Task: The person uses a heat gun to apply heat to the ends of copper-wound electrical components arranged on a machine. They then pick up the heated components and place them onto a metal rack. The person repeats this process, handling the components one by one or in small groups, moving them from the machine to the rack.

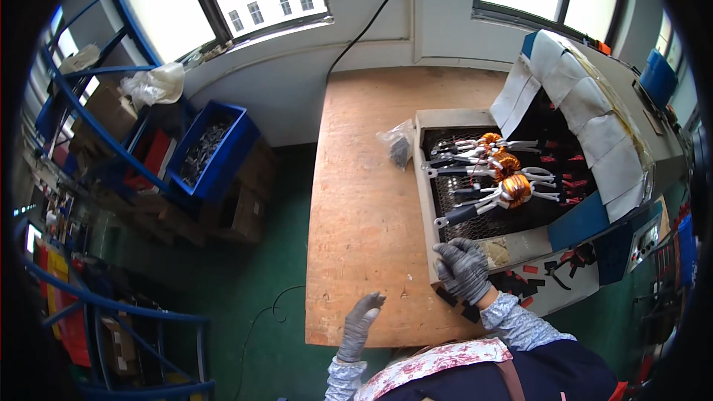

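My left hand [359,324], in a grey glove, hovers by the near edge of the wooden table with its fingers stretched out and nothing in them. Beside the near left corner of a mesh-belt machine [438,241] is my right hand [465,273], also gloved; its fingers are loosely bent and apart, and no object shows in it. Several copper-wound ring coils [515,190] lie in a row on the machine's dark mesh belt [475,227]. Their thick leads end in black sleeves [462,214] with metal ring lugs pointing left.
A clear plastic bag [399,150] of small dark parts lies on the wooden table [356,200]. Right of my right hand, a tray [579,287] holds black and red pieces and pliers [558,275]. White flaps [587,104] cover the machine's opening. A blue bin [212,150] of metal parts stands left.
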A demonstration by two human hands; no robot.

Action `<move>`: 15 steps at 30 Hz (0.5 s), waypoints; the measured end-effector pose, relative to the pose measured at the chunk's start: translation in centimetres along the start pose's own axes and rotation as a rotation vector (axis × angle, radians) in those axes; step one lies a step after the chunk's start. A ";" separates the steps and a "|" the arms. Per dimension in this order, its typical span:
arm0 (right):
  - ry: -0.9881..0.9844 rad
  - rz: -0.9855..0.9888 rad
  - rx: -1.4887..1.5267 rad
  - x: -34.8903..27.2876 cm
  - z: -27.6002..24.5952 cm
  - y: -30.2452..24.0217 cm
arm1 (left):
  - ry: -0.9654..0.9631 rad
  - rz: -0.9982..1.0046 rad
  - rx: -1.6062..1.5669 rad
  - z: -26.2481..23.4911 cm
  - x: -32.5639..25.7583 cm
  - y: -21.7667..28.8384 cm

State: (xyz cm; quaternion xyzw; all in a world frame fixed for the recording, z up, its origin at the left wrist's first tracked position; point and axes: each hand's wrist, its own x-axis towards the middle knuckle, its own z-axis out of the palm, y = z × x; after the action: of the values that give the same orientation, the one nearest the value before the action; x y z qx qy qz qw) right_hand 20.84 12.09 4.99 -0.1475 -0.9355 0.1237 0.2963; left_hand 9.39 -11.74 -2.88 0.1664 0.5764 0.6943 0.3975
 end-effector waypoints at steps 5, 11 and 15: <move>-0.054 -0.015 -0.031 0.7 0.2 -0.5 | 0.029 0.047 0.055 1.4 -3.5 0.8; -0.167 -0.255 -0.160 0.6 1.4 -0.2 | 0.374 0.165 0.264 2.5 -11.3 0.5; -0.186 -0.397 0.036 -0.2 1.8 0.6 | 0.536 0.206 0.274 7.2 -16.6 -1.3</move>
State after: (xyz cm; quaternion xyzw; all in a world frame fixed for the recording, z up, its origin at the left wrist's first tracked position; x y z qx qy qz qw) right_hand 20.04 12.32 3.25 0.0570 -0.9671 0.0925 0.2298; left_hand 25.25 -19.23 1.67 0.0872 0.7290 0.6659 0.1328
